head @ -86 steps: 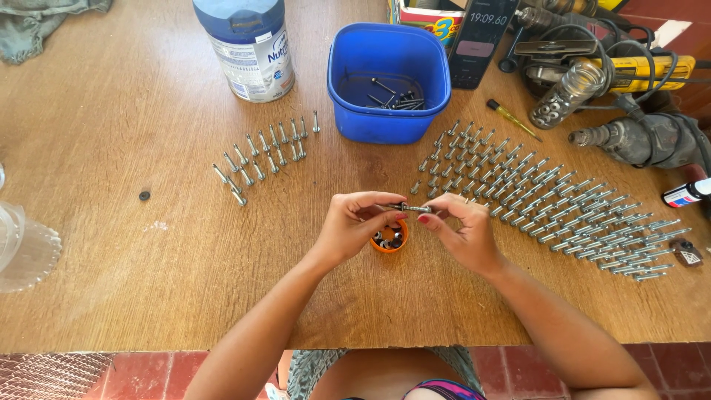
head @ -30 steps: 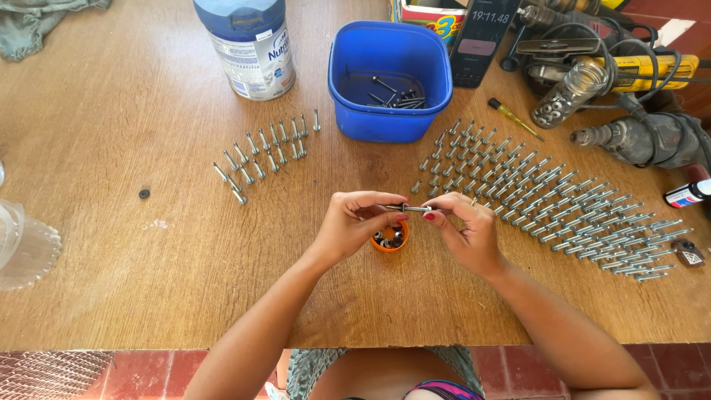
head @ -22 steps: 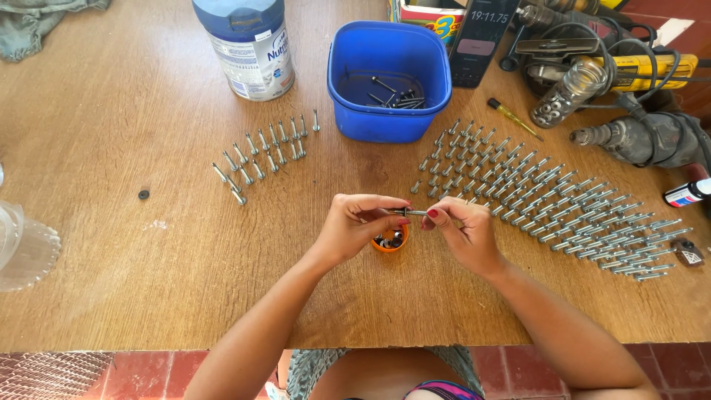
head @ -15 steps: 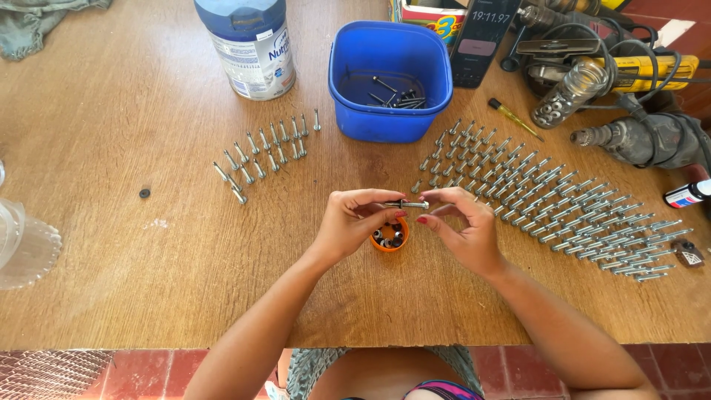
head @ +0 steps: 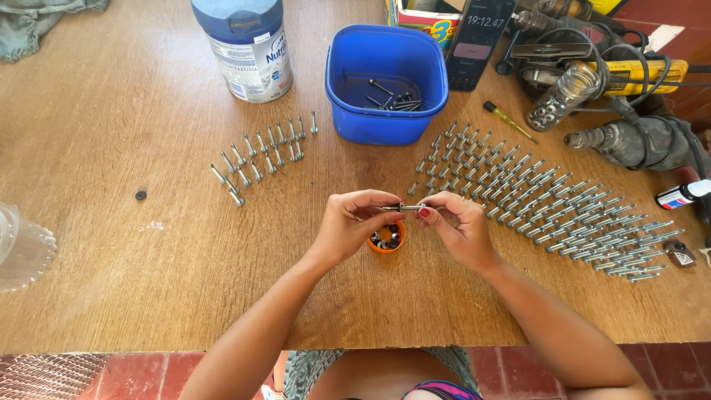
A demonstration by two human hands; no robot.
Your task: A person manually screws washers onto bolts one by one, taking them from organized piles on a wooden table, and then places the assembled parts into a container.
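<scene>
Near the desk's front edge, left hand (head: 354,226) and right hand (head: 457,226) pinch one screw (head: 404,207) level above the orange cap (head: 386,238), best held steady over it.

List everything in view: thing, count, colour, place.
screw: one, silver, held between both hands
orange cap: one, holds small dark washers, under the hands
blue tub: one, screws inside, top centre
small screw group: many, silver, left of tub
large screw rows: many, silver, right
tin: one, blue and white, top left
phone: one, black, beside tub
power tools: several, top right
screwdriver: one, yellow
table: wood
left hand: on screw
right hand: on screw
</scene>
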